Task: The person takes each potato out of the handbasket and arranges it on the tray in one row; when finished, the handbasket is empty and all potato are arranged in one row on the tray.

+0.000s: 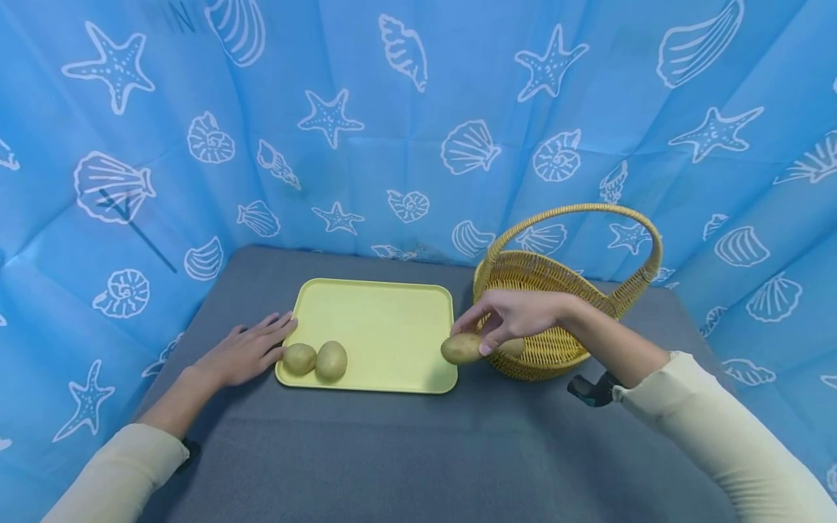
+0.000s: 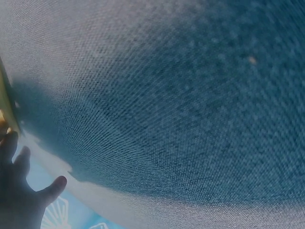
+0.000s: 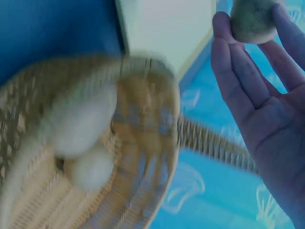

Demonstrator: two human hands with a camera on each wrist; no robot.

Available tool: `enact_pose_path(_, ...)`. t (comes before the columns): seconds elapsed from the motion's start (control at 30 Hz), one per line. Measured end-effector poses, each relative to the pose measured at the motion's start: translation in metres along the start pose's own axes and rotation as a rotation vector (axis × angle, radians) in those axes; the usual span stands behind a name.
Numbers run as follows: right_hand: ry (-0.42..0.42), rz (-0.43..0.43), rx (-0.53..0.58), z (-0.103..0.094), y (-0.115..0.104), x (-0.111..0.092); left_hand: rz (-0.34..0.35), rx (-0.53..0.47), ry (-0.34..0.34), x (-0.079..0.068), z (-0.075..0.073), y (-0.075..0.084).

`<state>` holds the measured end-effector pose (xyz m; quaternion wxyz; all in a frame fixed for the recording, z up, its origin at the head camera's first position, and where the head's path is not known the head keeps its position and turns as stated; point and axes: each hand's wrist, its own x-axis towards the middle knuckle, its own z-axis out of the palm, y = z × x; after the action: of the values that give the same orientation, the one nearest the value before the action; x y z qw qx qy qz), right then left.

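Observation:
My right hand (image 1: 516,316) pinches a potato (image 1: 461,349) between thumb and fingers, over the gap between the yellow tray (image 1: 379,327) and the wicker basket (image 1: 543,363). In the right wrist view the held potato (image 3: 253,21) shows at the top, and two more potatoes (image 3: 88,121) lie inside the basket. On the tray's front left corner sit two potatoes (image 1: 331,361) side by side. My left hand (image 1: 251,349) rests at the tray's left edge with fingers extended, right beside the leftmost potato (image 1: 299,359). The left wrist view catches its spread fingers (image 2: 52,190).
The basket's tall arched handle (image 1: 575,209) rises above its rim. A grey cloth (image 1: 392,450) covers the table. Behind it hangs a blue curtain (image 1: 405,109) printed with white shells and starfish.

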<state>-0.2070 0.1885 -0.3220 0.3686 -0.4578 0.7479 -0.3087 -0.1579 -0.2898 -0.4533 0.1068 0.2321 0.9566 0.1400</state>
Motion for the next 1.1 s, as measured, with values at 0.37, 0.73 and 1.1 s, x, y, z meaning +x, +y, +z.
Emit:
enact_pose_path(0.37,0.046,-0.053,0.114,0.045,0.002,0.069,0.002,0.011,-0.005,-0.001,-0.001,-0.001)
enact_pose_path(0.73,0.164,-0.059,0.127,0.075,0.018,0.115,0.002,0.018,-0.007,0.000,0.001,-0.001)
enact_pose_path(1.1,0.166,0.002,0.034,0.081,0.024,0.143,0.001,0.022,-0.005,0.000,0.000,0.002)
